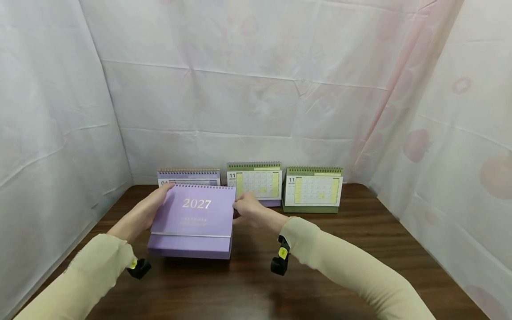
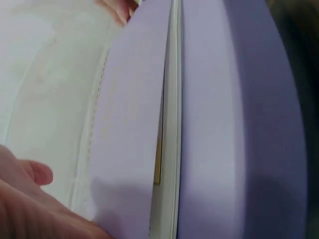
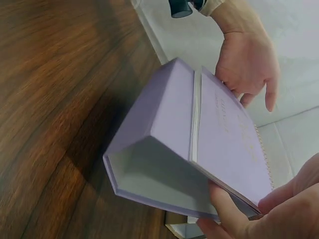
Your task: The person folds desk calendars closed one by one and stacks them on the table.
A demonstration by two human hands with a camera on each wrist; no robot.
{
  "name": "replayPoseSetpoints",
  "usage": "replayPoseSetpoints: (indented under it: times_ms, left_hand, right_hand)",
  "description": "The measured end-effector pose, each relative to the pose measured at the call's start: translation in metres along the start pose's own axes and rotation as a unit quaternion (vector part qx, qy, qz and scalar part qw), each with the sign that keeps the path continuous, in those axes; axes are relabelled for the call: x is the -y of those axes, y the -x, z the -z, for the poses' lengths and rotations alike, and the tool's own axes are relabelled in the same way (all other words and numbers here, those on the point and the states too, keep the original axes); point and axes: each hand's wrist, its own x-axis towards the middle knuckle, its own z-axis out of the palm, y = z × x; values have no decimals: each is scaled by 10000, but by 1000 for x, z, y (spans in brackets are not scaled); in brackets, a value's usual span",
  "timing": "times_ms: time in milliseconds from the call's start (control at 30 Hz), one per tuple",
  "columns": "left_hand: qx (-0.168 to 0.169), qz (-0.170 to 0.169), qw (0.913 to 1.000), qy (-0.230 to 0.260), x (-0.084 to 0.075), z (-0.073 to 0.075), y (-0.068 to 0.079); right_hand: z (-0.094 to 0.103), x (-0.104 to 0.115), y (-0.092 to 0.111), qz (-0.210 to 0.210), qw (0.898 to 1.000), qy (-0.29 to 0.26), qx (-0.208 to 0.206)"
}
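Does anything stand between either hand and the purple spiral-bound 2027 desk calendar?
Nothing visible does. The left hand holds the purple spiral-bound 2027 desk calendar at its left edge, and the right hand pinches its right edge. The purple-topped paper calendar and two green-topped paper calendars stand farther back.

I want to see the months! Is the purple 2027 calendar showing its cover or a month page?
Its cover: the purple calendar has gold 2027 on its front, with no month grid.

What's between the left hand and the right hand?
The purple 2027 calendar fills the stretch between the left hand and right hand; the head view shows it.
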Motion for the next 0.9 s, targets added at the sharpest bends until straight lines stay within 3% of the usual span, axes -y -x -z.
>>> replayPoseSetpoints:
  times_ms: [300, 667, 900]
  left_hand:
    - [375, 216, 9964, -727, 12, 14, -13]
    - [632, 272, 9925, -1008, 26, 21, -23]
    - [649, 512, 9914, -1011, 32, 21, -29]
  right_hand:
    - [-8, -7, -10, -465, 9964, -639, 301]
    - [-19, -16, -28, -801, 9936, -767, 202]
    - [-25, -22, -32, -830, 9923, -917, 108]
